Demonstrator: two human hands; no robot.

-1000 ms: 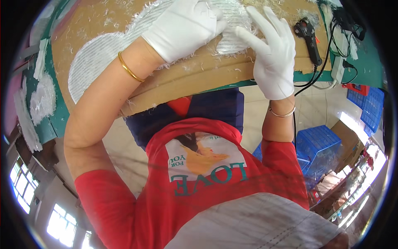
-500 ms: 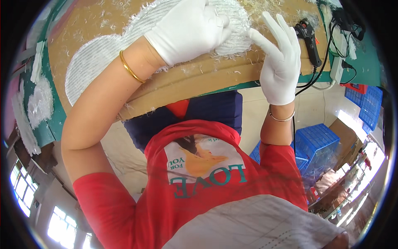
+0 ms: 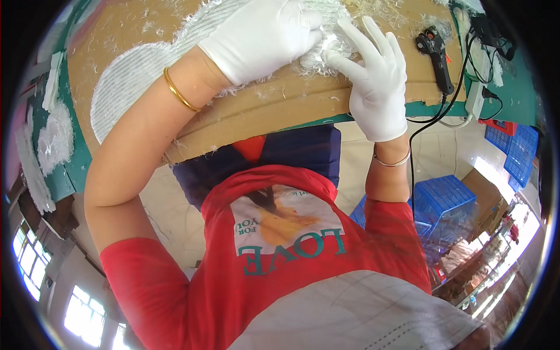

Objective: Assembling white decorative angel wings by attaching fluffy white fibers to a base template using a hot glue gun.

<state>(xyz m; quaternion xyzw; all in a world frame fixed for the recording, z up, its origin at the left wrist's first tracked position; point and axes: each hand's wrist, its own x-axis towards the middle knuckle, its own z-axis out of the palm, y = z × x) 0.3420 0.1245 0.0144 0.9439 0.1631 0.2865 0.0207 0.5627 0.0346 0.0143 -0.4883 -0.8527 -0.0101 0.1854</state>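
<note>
A white ribbed piece of fabric with a shaggy fringe and rounded outline (image 3: 131, 81) lies on a brown cardboard sheet (image 3: 262, 119). My left hand (image 3: 262, 41), in a white glove, rests over it with curled fingers, gripping its fluffy near edge; the exact fingertip hold is partly hidden. To the right, my right hand (image 3: 380, 79), also gloved, has its fingers spread. Its thumb and forefinger are close to a bunched part of the fabric's right edge, and I cannot tell whether they touch it.
A black corded hand tool (image 3: 436, 61) lies on the cardboard at right, beside cables and a white power strip (image 3: 474, 99). Loose white fibres (image 3: 373, 9) litter the cardboard. White scraps (image 3: 56, 137) lie on the green table at left. Blue crates (image 3: 446, 198) stand below right.
My right hand has moved left, bringing its thumb and forefinger to the fabric's right edge. That edge now looks more bunched. My left hand has shifted slightly left.
</note>
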